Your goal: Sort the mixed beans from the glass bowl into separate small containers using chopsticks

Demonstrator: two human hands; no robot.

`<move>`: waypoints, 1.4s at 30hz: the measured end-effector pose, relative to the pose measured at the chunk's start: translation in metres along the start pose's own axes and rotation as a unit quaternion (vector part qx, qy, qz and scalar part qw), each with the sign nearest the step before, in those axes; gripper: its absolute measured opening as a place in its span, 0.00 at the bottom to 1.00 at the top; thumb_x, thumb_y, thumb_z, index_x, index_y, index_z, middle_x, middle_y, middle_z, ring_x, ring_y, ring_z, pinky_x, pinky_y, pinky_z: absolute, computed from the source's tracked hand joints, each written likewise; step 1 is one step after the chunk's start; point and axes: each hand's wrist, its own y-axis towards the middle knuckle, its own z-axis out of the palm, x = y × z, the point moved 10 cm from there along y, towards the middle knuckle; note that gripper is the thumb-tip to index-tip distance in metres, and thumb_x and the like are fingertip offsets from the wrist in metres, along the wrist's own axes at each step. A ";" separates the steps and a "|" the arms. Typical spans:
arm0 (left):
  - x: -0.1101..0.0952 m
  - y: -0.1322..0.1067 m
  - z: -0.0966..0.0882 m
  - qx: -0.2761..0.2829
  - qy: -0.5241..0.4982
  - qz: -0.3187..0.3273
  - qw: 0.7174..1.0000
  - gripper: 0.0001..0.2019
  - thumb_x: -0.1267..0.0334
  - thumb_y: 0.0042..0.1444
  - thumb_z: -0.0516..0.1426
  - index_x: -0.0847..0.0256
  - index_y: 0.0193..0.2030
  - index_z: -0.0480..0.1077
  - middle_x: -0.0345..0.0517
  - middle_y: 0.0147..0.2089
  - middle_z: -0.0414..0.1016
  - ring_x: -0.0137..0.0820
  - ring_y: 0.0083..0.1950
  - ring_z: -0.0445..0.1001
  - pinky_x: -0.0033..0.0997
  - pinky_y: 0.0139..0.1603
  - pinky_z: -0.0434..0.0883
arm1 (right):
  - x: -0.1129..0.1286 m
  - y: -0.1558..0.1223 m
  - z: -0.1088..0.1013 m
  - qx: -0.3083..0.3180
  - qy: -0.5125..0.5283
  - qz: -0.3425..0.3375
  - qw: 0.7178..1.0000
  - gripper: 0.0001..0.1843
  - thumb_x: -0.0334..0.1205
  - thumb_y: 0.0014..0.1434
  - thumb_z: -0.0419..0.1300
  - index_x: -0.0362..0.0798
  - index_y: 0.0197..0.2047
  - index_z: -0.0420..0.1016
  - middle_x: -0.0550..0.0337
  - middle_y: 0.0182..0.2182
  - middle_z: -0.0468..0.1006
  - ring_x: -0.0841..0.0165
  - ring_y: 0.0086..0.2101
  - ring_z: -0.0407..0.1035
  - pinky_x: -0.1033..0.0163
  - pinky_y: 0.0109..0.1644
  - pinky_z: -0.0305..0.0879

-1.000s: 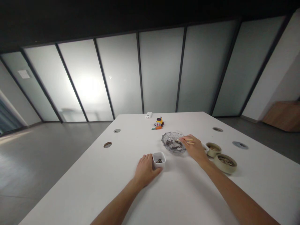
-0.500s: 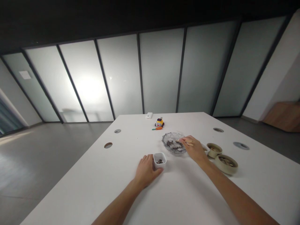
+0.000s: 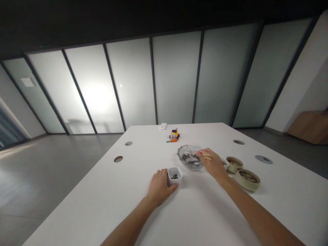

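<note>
My left hand (image 3: 159,185) rests on the white table (image 3: 107,205), its fingers curled against the side of a small white square cup (image 3: 174,174) with a few dark bits in it. My right hand (image 3: 213,163) is closed on a pair of wooden chopsticks (image 3: 206,156), whose tips reach into a clear glass bowl (image 3: 189,156) holding dark pieces. The glass bowl stands just behind and to the right of the white cup.
Two beige bowls (image 3: 233,164) (image 3: 247,179) and a small white cup (image 3: 224,162) stand to the right of my right hand. A small yellow toy (image 3: 174,135) and a white box (image 3: 162,126) lie near the far edge. Round holes (image 3: 118,159) pierce the tabletop. Frosted glass panels stand behind.
Both hands stay where they were; the view has only shifted slightly.
</note>
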 end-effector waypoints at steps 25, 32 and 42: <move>0.000 0.000 0.000 -0.002 0.000 0.001 1.000 0.16 0.49 0.58 0.61 0.56 0.46 0.68 0.48 0.50 0.76 0.42 0.53 0.72 0.37 0.51 0.64 | -0.006 0.014 -0.032 -0.062 0.103 0.113 0.986 0.27 0.66 0.64 0.56 0.51 0.32 0.79 0.51 0.32 0.82 0.57 0.34 0.78 0.50 0.44 0.77; -0.001 0.000 -0.001 -0.006 -0.006 0.000 1.000 0.17 0.50 0.57 0.62 0.56 0.46 0.68 0.48 0.50 0.76 0.43 0.53 0.72 0.37 0.51 0.65 | 0.014 0.025 -0.030 0.074 0.350 0.226 0.906 0.24 0.65 0.56 0.65 0.50 0.34 0.80 0.53 0.36 0.85 0.58 0.37 0.82 0.55 0.43 0.82; -0.002 0.000 -0.001 -0.006 -0.006 0.011 1.000 0.16 0.51 0.57 0.63 0.56 0.47 0.68 0.48 0.51 0.76 0.42 0.53 0.72 0.36 0.50 0.64 | 0.049 0.032 -0.043 0.086 0.177 0.103 0.975 0.23 0.59 0.67 0.55 0.51 0.35 0.80 0.55 0.36 0.83 0.62 0.36 0.79 0.58 0.42 0.76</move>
